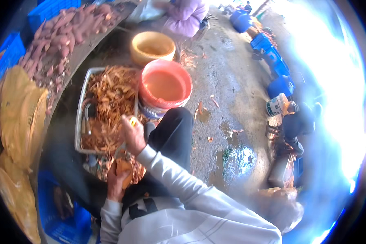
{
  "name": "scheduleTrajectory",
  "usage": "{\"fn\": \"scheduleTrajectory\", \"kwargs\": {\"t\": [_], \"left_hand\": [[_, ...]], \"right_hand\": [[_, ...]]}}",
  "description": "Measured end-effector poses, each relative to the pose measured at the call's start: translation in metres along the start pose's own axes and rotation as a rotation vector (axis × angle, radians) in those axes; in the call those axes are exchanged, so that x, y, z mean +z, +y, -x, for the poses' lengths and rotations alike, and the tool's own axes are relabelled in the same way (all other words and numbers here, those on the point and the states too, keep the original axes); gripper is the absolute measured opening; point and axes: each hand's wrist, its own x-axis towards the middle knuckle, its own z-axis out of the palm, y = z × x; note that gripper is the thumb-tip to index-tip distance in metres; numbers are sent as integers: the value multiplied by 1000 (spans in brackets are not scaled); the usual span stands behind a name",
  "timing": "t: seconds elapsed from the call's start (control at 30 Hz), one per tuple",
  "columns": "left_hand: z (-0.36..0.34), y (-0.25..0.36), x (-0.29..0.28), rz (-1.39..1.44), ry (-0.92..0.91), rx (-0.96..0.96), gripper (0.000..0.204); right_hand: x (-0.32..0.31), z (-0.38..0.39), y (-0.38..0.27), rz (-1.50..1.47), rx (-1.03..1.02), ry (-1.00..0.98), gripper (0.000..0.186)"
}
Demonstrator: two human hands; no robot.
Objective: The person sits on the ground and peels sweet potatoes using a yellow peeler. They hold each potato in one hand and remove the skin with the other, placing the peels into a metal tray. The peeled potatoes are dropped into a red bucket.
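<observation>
We hold an orange, partly peeled sweet potato point(124, 167) in our left hand point(116, 181), fingers wrapped round it, low over the near edge of the metal tray point(79, 110). Our right hand point(132, 134) is clenched on a yellow-handled peeler point(131, 122), whose blade is hard to make out. The tray is heaped with peelings point(110, 101), so we judge much peeling is done. Beyond it stand an orange bucket point(165, 87) of cloudy water and a yellow basin point(152, 48). A long pile of unpeeled sweet potatoes point(65, 34) lies at the upper left, so plenty seems left.
</observation>
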Motion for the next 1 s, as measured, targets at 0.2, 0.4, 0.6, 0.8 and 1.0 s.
{"fn": "scheduleTrajectory", "kwargs": {"t": [0.2, 0.4, 0.6, 0.8, 1.0], "left_hand": [[9, 2, 18, -2, -48, 54, 57], [-2, -13, 10, 122, -3, 22, 55], [11, 10, 26, 136, -48, 41, 51], [12, 5, 32, 135, -41, 51, 46], [8, -13, 4, 279, -106, -48, 49]], "right_hand": [[-1, 7, -38, -136, 121, 169, 23], [12, 17, -50, -72, -22, 213, 26], [22, 28, -64, -77, -72, 119, 24], [14, 22, -56, -116, -64, 176, 25], [15, 16, -81, 14, -243, 128, 27]]}}
